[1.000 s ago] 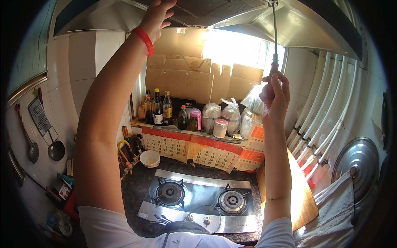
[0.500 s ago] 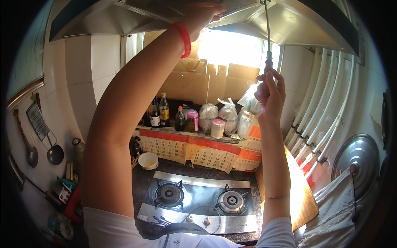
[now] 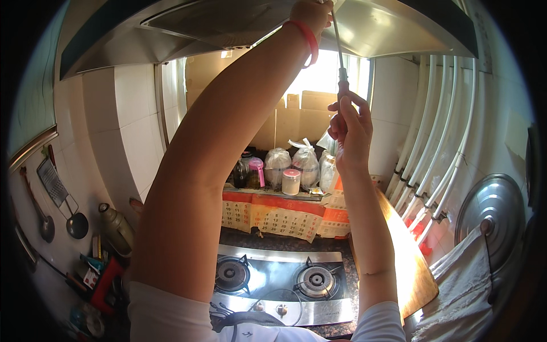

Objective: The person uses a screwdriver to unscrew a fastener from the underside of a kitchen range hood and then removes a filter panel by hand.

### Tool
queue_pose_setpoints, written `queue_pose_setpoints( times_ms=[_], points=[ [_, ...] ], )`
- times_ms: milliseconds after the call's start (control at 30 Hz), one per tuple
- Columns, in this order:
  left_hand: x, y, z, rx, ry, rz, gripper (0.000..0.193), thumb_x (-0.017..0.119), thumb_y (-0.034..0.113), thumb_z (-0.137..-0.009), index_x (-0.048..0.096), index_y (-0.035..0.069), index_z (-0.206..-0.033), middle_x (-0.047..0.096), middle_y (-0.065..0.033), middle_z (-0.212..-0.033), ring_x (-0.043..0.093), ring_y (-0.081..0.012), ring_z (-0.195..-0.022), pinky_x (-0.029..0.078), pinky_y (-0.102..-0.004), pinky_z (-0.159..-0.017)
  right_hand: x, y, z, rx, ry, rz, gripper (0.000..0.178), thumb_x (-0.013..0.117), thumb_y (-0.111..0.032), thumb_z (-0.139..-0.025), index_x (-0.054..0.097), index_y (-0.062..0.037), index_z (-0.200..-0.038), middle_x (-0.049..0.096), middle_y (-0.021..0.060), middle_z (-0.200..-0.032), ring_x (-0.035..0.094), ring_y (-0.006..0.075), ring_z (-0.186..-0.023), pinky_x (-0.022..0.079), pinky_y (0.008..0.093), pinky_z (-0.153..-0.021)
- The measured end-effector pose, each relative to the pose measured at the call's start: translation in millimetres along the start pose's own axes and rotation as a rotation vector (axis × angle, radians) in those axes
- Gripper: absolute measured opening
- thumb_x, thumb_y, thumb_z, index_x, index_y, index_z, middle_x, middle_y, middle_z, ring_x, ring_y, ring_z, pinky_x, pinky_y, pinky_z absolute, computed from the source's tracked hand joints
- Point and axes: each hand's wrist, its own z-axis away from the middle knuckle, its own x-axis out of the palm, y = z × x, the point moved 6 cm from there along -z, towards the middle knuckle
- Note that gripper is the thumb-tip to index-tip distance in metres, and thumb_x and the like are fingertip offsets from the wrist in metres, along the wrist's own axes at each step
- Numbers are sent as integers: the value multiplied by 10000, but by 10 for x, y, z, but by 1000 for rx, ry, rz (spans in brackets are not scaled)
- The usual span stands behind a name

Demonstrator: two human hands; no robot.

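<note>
Upright in my right hand [image 3: 351, 128] is a screwdriver [image 3: 343, 84], its dark handle gripped between thumb and curled fingers. The long metal shaft points up to the underside of a steel range hood [image 3: 393, 34]. My left hand [image 3: 311, 14], below a red wristband, is raised to the hood beside the upper end of the shaft. Its fingers are bent together there; what they pinch, if anything, is cut off by the top edge. A dark filter panel [image 3: 205, 23] spans the hood to the left of that hand.
Below lies a two-burner gas stove [image 3: 273, 263]. Behind it, bagged jars [image 3: 278, 165] and a pink-lidded jar [image 3: 291, 182] line a ledge. White pipes [image 3: 439, 131] run down the right wall, near a wooden board [image 3: 407, 268] and a pot lid [image 3: 494, 211]. Utensils [image 3: 77, 225] hang at left.
My left hand has shifted right along the hood to the screwdriver's upper end. My right hand still grips the handle, and it appears further left as the view has turned slightly.
</note>
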Motion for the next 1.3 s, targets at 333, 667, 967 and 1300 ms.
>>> queue_pose_setpoints(
  times_ms=[333, 667, 967, 1300],
  points=[
    [76, 88, 10, 0, 221, 89, 166, 572, 131, -830, 569, -26, -883, 624, -153, -778, 630, -228, -704, 510, -312, -600, -134, 0, -13, 16, -28, 26, 245, 582, -236, -864, 532, -109, -1068, 564, 4, -757, 391, 25, -491, 285, 181, -440],
    [203, 153, 132, 60, 243, 219, 118, 536, 105, -848, 555, -5, -886, 615, -114, -775, 625, -219, -741, 502, -315, -663, -193, 8, -74, -34, -43, -8, 221, 559, -167, -869, 488, -62, -1050, 545, 32, -763, 371, 20, -474, 285, 167, -399],
    [167, 100, 57, 63, 282, 180, 180, 532, 147, -821, 541, -18, -893, 621, -122, -803, 606, -213, -740, 460, -323, -679, -140, 37, -52, -47, -39, 36, 234, 564, -216, -874, 529, -104, -1076, 559, 11, -767, 370, 25, -484, 287, 177, -426],
    [228, 44, 130, 149, 235, 223, 227, 527, 225, -828, 532, -2, -815, 578, -104, -791, 631, -237, -752, 499, -323, -723, -508, 1, 255, -157, 43, 137, 189, 541, -156, -879, 524, -89, -1054, 560, 17, -767, 346, 13, -460, 255, 160, -401]
  ],
)
